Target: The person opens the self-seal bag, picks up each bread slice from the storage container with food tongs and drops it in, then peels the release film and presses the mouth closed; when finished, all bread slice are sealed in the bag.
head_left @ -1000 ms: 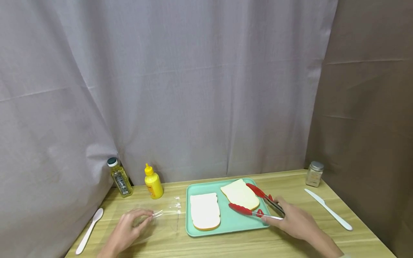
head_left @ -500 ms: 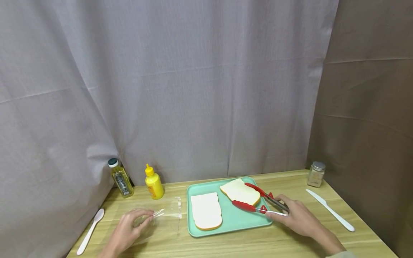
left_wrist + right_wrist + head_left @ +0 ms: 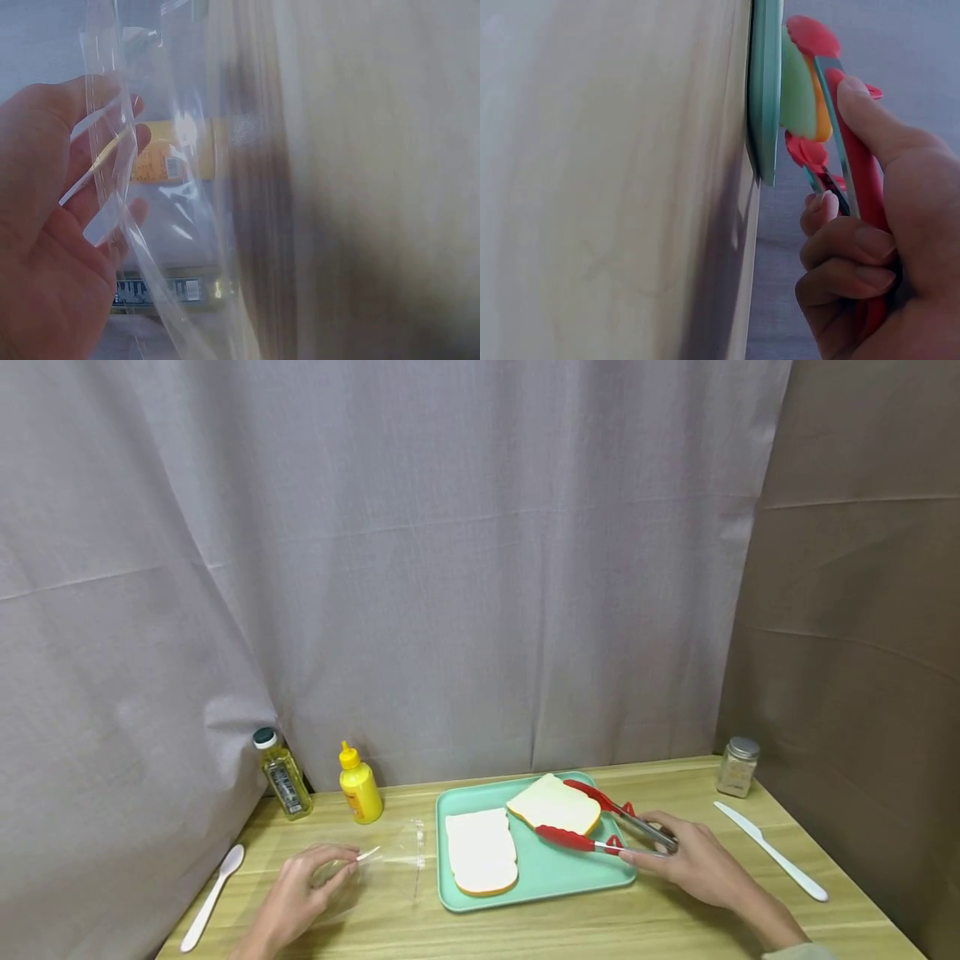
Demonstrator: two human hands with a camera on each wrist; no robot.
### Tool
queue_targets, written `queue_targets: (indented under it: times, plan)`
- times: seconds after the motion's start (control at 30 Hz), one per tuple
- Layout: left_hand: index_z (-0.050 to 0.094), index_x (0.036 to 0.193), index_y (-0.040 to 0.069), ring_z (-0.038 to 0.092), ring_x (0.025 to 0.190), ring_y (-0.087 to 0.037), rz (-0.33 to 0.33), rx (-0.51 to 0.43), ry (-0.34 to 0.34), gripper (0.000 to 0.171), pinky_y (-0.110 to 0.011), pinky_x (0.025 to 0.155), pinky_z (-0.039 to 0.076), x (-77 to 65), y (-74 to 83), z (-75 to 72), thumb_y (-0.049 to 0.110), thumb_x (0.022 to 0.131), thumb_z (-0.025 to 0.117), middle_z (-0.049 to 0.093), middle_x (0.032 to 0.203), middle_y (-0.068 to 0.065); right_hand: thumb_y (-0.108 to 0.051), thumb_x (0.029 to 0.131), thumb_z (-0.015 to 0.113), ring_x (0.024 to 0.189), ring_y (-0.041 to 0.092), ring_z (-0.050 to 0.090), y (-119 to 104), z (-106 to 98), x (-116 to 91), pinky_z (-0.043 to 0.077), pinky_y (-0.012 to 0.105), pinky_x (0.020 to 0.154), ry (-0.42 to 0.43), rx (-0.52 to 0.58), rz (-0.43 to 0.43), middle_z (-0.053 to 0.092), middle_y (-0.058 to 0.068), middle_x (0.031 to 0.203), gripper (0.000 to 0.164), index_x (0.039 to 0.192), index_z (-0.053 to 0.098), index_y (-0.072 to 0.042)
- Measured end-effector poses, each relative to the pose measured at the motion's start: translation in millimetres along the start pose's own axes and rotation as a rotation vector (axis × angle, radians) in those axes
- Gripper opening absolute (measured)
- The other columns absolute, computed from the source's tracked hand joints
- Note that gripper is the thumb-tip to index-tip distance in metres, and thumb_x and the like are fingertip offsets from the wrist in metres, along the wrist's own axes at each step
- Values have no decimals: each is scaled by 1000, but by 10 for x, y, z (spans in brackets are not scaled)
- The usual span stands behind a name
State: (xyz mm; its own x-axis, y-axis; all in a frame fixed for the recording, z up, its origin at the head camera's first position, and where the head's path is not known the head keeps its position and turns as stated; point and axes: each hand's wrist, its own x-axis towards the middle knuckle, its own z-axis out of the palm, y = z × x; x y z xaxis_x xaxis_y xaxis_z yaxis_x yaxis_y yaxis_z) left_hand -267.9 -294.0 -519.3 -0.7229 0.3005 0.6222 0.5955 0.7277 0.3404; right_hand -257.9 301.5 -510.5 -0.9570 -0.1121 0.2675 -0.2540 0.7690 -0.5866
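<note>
My left hand pinches the rim of a clear plastic bag between thumb and fingers, left of the tray. The bag's mouth shows in the left wrist view, with the film spreading from the fingers. My right hand grips red-and-metal kitchen tongs, fingers curled round the arms in the right wrist view. Between the tong heads is a bread slice, at the right of the green tray. Whether the slice is lifted clear of the tray I cannot tell. Another bread slice lies flat on the tray's left half.
A yellow squeeze bottle and an oil bottle stand at the back left. A white spoon lies at the left edge. On the right are a white knife and a small jar. Grey curtains hang behind the table.
Between the tong heads, the right bread slice has shifted slightly left and back across the tray. The tong heads stand a little closer together. My left hand keeps its hold on the bag, nearly still.
</note>
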Motion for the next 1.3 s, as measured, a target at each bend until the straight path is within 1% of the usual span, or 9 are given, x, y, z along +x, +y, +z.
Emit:
queue_targets:
  times: [0.13,0.2,0.4,0.63,0.83,0.93,1.07,1.3]
  plan:
    - [83,101,21,79,103,-14,2,0,-1,30,-39,92,67,4,-3,0,0,81,92,83,111,8,-58,87,88,66,3,50,-51,6,17,41,23,56,5,38,-1,57,-11,73,63,135,70,-22]
    - [83,101,21,79,103,-14,2,0,-1,30,-40,92,67,4,-3,1,0,81,92,83,111,8,-56,87,88,65,3,52,-78,9,27,43,23,55,1,67,-2,58,-11,74,61,135,70,-23]
    - [83,101,19,80,102,-15,1,6,1,30,-46,92,67,-7,7,4,-1,80,92,84,111,7,-51,88,89,56,5,56,-178,35,69,48,25,50,-58,171,-14,62,-7,76,60,136,70,-22]
    - [83,101,21,79,103,-15,-5,2,-1,31,-46,92,67,-3,15,7,-1,80,92,83,111,8,-50,89,89,61,3,53,-308,146,132,46,22,52,-101,195,-58,60,-9,76,59,136,71,-19]
    - [83,101,22,79,103,-14,-8,-1,-2,32,-45,92,67,4,7,6,0,81,92,83,111,10,-52,88,89,62,2,52,-442,264,193,46,22,53,-129,222,-77,59,-10,75,60,137,70,-21]
    - [83,101,22,79,102,-14,-4,-1,1,32,-43,92,67,-2,0,4,0,81,92,83,111,10,-52,88,89,62,2,51,-521,329,233,46,22,53,-151,242,-83,59,-10,75,62,138,70,-21]
    - [83,101,22,79,102,-13,5,0,6,32,-36,92,66,-10,-5,7,0,80,93,83,111,10,-53,88,89,61,1,49,-615,405,270,44,21,51,-186,253,-107,58,-9,73,63,139,71,-21]
    - [83,101,19,79,103,-14,11,-6,8,30,-36,93,66,-12,-14,15,0,81,92,83,111,10,-56,88,87,59,-3,42,-747,517,278,40,17,51,-240,237,-158,53,-12,68,68,143,70,-20]
